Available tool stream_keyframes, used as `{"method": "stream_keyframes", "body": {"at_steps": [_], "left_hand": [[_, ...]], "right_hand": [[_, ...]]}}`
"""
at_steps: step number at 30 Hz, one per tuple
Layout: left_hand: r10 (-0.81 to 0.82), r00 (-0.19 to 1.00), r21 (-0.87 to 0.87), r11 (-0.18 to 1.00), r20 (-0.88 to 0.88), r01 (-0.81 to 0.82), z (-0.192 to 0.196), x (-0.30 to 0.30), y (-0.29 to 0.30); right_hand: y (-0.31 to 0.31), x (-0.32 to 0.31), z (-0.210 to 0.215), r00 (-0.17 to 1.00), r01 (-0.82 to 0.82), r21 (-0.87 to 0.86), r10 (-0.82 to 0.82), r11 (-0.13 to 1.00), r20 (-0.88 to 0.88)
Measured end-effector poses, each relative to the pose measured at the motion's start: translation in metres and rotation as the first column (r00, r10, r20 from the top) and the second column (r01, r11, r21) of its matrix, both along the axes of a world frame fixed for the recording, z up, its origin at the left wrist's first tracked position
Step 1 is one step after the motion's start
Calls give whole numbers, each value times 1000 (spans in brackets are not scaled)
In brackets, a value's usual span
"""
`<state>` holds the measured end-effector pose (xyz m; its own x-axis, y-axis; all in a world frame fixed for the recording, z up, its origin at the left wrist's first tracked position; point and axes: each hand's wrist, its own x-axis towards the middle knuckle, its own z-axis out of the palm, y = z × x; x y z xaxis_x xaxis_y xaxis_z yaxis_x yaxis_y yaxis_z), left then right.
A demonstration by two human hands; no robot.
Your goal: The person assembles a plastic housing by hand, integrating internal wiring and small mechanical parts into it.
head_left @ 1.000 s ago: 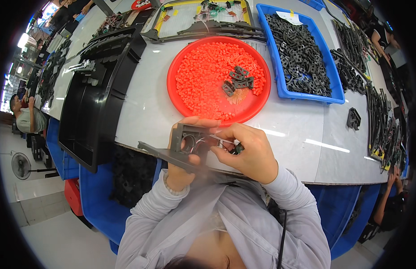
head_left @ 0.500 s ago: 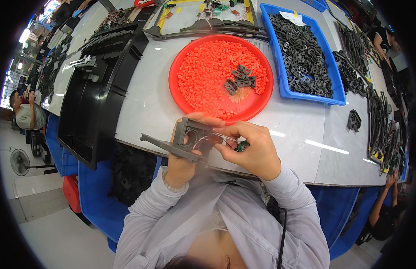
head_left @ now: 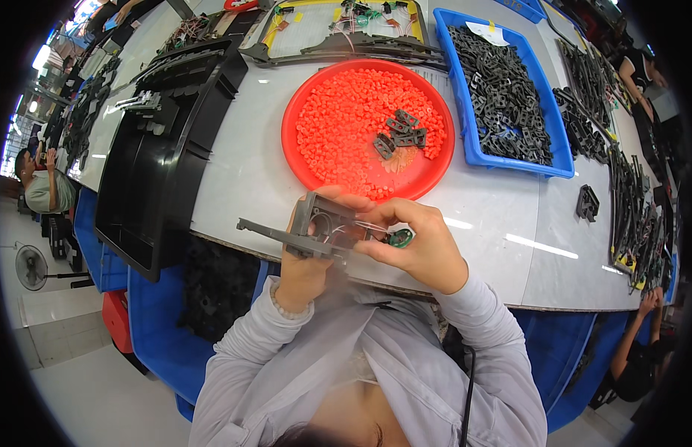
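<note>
Grey worktable (head_left: 502, 246), red tray (head_left: 301, 160) beyond hands

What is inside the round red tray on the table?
The red tray holds a bed of small orange plastic pieces, with a few dark grey parts lying on top. The tray's floor under them is mostly covered.
</note>
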<state>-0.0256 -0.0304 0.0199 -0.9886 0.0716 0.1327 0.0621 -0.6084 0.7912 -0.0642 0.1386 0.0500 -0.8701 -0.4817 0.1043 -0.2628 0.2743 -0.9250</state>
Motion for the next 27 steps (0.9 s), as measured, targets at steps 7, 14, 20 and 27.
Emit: {"method": "stream_keyframes", "body": {"at_steps": [7,14,20,27], "left_hand": [[2,993,-116,993,-117,-16,4,-7,-11],[28,996,-127,991,-85,-39,8,-5,-13],[57,997,-144,988,-43,-62,10,-4,-11],[44,998,-76,996,-41,-47,8,-6,-10]], "right_hand": [[28,-13,-17,837,43,-414,194,909,512],[34,-6,-4,977,32,-97,-11,995,211],[23,8,16,838,163,84,-93,983,-537],[0,21,40,758,-239,345,396,908,-518]]}}
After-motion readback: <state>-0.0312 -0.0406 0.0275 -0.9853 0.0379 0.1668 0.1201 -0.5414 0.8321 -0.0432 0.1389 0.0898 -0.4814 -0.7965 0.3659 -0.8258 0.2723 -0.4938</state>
